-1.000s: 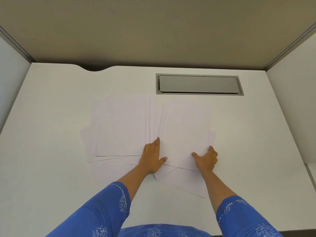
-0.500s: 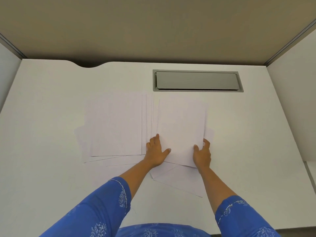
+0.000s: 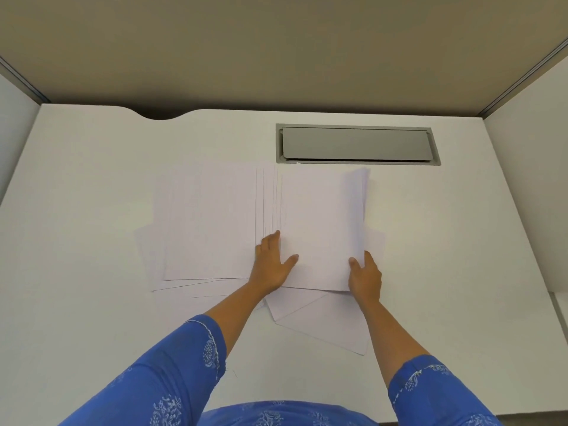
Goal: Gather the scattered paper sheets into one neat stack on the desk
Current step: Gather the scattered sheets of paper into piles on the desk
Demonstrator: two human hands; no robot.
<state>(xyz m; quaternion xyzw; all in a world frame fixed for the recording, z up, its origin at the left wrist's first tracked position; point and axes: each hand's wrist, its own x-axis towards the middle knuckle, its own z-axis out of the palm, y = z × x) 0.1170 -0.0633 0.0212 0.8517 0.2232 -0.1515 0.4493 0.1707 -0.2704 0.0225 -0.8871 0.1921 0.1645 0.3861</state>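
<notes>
White paper sheets lie spread over the middle of the white desk (image 3: pixel 92 186). A fanned pile of sheets (image 3: pixel 209 222) covers the left part. A squared bundle of sheets (image 3: pixel 322 229) sits to its right, its right edge lifted off the desk. My left hand (image 3: pixel 272 264) presses flat on the bundle's left lower edge, fingers apart. My right hand (image 3: pixel 365 276) grips the bundle's lower right corner, thumb on top. More loose sheets (image 3: pixel 322 321) stick out at an angle below the bundle, and one sheet (image 3: pixel 376 244) shows to its right.
A grey cable hatch (image 3: pixel 358 144) is set into the desk just behind the sheets. Partition walls stand at the back (image 3: pixel 276 56), left and right (image 3: pixel 528 195). A curved cut-out (image 3: pixel 163 116) notches the desk's back edge. Blue sleeves cover both forearms.
My right hand slid left along the right-hand sheets, closed on their lower right corner and raised their right edge. The sheets there drew into a squarer bundle. My left hand stayed put.
</notes>
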